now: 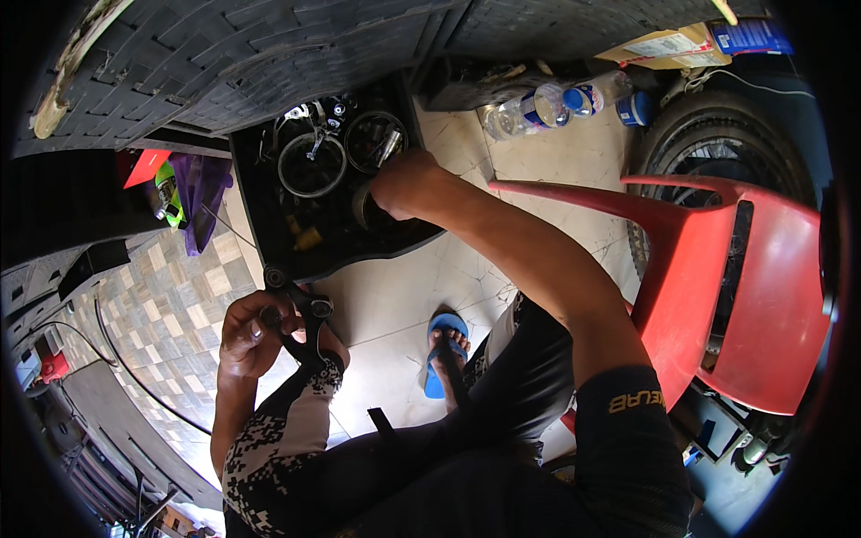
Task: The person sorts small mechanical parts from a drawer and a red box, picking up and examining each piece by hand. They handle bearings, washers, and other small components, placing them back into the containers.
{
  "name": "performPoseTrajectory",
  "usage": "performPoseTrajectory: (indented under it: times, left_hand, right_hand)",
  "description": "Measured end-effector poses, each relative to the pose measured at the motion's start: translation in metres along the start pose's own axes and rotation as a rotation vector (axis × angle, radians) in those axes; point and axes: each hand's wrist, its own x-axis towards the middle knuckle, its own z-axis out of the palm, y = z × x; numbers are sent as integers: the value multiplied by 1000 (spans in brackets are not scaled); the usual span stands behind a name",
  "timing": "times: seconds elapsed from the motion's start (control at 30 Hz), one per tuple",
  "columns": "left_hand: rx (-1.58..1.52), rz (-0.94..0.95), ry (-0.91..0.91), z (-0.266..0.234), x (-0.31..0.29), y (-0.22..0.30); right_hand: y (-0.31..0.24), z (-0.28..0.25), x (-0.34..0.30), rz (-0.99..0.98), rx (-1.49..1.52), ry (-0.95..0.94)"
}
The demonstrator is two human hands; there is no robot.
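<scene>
Raised over my left knee, my left hand [254,334] is closed around a black link-shaped part [316,316] with round pivot ends, apparently a bicycle linkage. My right hand [404,186] reaches over the right side of a black open drawer [341,250]. Its fingers curl downward beside a dark ring [363,208], and whatever they grip is hidden. In the drawer lie a silver-edged ring [312,167] with a small metal part across it, a second ring [352,143] with a silver cylinder [391,143], and a yellow piece [308,238].
At the right stands a red plastic chair [673,269], with a bicycle wheel [664,134] behind it. Plastic bottles [538,109] lie beyond my right arm. A purple bag [208,197] hangs left of the drawer. Below is a tiled floor [395,314] with my foot in a blue sandal [435,386].
</scene>
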Motion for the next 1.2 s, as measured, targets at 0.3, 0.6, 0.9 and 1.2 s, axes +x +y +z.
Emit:
performPoseTrajectory:
  times: [0.3, 0.6, 0.9, 1.2]
  left_hand:
    - [7, -46, 25, 1, -4, 0]
    - [-53, 10, 9, 2, -3, -3]
    - [-89, 20, 10, -6, -4, -8]
    - [-127, 12, 17, -6, -2, -8]
  right_hand:
    - [8, 1, -3, -36, 41, 67]
    - [-5, 56, 24, -190, 6, 226]
    - [-1, 80, 35, -274, -85, 369]
    - [6, 91, 35, -426, 91, 671]
